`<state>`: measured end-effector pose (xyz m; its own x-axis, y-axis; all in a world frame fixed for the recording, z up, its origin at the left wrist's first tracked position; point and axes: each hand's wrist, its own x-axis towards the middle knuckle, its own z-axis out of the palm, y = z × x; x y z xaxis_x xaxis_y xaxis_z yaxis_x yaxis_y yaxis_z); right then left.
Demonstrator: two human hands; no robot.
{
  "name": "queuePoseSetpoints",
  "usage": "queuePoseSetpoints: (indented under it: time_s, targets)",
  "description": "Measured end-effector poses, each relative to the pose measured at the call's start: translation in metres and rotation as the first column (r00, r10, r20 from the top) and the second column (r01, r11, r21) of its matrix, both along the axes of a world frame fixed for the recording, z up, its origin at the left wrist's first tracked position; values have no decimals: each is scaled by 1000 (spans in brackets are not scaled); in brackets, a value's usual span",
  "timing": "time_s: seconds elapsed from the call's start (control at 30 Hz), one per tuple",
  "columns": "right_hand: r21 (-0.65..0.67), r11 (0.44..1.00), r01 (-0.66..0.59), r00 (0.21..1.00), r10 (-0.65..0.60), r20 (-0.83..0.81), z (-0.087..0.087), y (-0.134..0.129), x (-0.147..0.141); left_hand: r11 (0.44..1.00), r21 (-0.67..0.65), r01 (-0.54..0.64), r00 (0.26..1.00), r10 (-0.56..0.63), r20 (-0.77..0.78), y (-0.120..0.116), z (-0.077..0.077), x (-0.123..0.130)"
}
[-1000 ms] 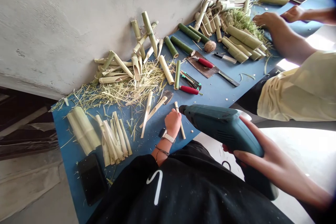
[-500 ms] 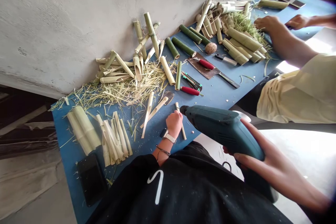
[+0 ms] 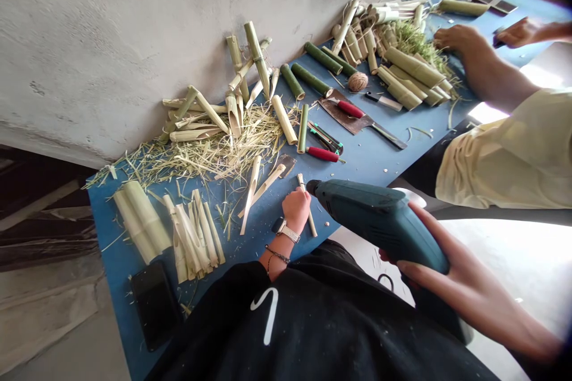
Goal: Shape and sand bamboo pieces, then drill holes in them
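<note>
My left hand [image 3: 296, 208] is closed on a thin bamboo strip [image 3: 312, 223] lying on the blue table [image 3: 250, 256] near its front edge. The strip's top end shows just past my fingers. In my right hand [image 3: 447, 268] is a dark teal power drill [image 3: 375, 214], its chuck pointing left at the strip's upper end, close to my left knuckles. Whether the bit touches the strip cannot be made out. Two carved bamboo pieces [image 3: 251, 195] lie left of my left hand, one over a blade.
Bamboo shavings [image 3: 210, 152], split pieces [image 3: 196, 241] and a phone [image 3: 155, 303] lie to the left. Beyond my hands are a red-handled knife [image 3: 322, 155], box cutters [image 3: 326, 138], a cleaver [image 3: 344, 114] and green tubes [image 3: 313, 79]. Another person's hands [image 3: 460, 38] work at the far right.
The other person's far hand has shifted slightly to the right. My hands, the drill and the strip look almost unchanged.
</note>
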<state>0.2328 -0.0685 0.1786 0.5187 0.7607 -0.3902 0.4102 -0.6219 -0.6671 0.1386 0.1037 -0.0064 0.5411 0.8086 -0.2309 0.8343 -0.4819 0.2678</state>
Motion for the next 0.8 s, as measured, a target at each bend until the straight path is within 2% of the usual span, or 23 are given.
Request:
queuePoseSetpoints:
  time_s: [0.17,0.4,0.57,0.8]
  targets:
    - [-24,999,-44,998,45,53,2,1,0,1000,4,3,1000,-3,-7,0,1,0]
    - [14,1000,-6,999,7,-40,-2,1,-3,1000,-5,6,1000,-6,-28,0,-5,2]
    - [11,998,55,993,-53,-103,-2,-3,-4,1000,-13,6,999,-7,-32,0,-2,1]
    - [-6,1000,20,999,-20,-38,0,2,-2,1000,-7,10,999,-11,-33,0,0,1]
